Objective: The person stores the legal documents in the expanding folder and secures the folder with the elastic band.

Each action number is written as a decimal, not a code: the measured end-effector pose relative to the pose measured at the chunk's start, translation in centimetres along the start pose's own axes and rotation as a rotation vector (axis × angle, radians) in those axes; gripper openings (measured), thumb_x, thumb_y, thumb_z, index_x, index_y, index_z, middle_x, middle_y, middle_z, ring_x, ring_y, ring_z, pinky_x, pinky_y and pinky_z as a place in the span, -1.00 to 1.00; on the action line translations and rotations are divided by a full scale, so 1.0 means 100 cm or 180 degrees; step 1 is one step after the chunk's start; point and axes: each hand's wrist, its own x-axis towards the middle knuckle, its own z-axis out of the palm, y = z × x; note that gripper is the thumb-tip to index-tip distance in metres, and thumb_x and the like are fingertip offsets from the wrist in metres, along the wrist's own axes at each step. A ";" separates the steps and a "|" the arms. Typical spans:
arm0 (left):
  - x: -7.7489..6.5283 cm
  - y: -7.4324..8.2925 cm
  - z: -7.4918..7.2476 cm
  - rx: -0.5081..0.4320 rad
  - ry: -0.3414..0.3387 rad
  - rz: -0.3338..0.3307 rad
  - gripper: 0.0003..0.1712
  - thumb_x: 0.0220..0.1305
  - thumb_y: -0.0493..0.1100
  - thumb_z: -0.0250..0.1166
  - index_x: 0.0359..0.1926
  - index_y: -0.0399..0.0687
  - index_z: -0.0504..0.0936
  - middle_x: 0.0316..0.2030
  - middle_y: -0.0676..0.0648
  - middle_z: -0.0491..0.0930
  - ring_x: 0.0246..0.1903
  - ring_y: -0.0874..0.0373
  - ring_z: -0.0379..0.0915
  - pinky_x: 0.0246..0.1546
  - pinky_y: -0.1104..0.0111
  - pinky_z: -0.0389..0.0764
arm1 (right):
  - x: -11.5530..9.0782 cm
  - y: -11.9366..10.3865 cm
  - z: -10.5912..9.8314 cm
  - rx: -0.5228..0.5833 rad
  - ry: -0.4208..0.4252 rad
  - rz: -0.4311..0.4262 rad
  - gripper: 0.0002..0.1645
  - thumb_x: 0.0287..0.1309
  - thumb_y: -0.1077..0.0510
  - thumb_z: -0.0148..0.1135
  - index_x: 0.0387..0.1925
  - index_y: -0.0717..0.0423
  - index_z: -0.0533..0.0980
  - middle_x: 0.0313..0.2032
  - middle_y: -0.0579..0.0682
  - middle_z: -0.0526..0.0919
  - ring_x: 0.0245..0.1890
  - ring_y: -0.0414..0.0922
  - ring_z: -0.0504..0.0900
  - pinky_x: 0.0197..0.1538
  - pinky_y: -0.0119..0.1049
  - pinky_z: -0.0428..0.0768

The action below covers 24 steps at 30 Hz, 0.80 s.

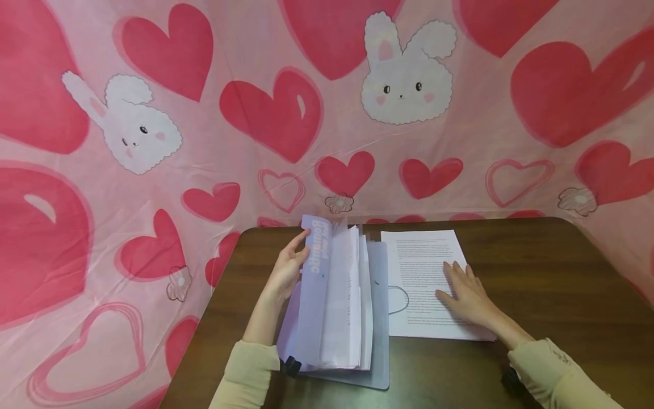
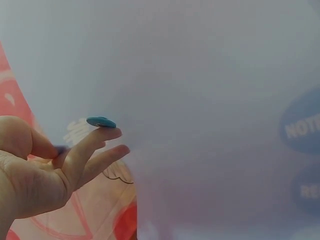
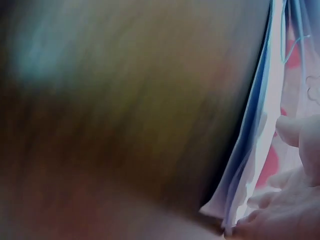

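A purple plastic document folder (image 1: 313,307) stands partly fanned on the table, with several white sheets (image 1: 339,312) inside. My left hand (image 1: 287,270) touches the lifted cover at its upper left edge, the fingers fairly straight. In the left wrist view a teal button (image 2: 101,122) sits by the fingertips on the translucent cover (image 2: 200,110). To the right lies a stack of printed pages (image 1: 416,261). My right hand (image 1: 467,292) rests flat on that stack, fingers spread. In the right wrist view the paper edges (image 3: 267,120) show beside the hand.
A thin elastic loop (image 1: 398,300) reaches from the folder over the printed pages. Beneath is a dark wooden table (image 1: 541,272). Behind it hangs a pink curtain (image 1: 352,133) with hearts and rabbits. A black clip-like piece (image 1: 292,366) is near the left cuff.
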 end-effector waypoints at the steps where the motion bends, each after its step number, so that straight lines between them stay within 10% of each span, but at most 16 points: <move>1: 0.000 0.000 0.000 0.0007 0.0004 0.0003 -0.33 0.77 -0.22 0.00 0.76 0.09 0.16 -0.70 0.25 0.14 -0.68 0.37 0.12 -0.55 0.52 0.22 | 0.000 0.004 0.000 -0.0026 -0.0016 -0.0002 0.02 0.47 -0.05 0.33 0.61 0.50 0.15 0.57 0.74 0.03 0.56 0.81 -0.14 0.47 0.78 -0.09; 16: 0.001 -0.002 -0.001 0.0064 0.0006 -0.0003 -0.34 0.78 -0.20 -0.02 0.76 0.13 0.17 -0.71 0.26 0.13 -0.65 0.36 0.14 -0.36 0.38 0.31 | -0.008 0.042 -0.020 -0.0244 -0.0150 0.0216 0.12 0.49 -0.20 0.33 0.62 0.52 0.10 0.59 0.73 -0.08 0.58 0.77 -0.17 0.47 0.79 -0.21; 24: 0.000 -0.003 0.000 0.0073 0.0004 -0.0016 -0.34 0.78 -0.20 -0.02 0.76 0.13 0.16 -0.71 0.25 0.15 -0.62 0.37 0.22 0.25 -0.14 0.52 | -0.013 0.037 -0.049 -0.0600 -0.0114 0.0564 0.26 0.35 -0.07 0.51 0.61 0.62 0.00 0.47 0.78 0.11 0.44 0.77 0.09 0.32 0.81 0.11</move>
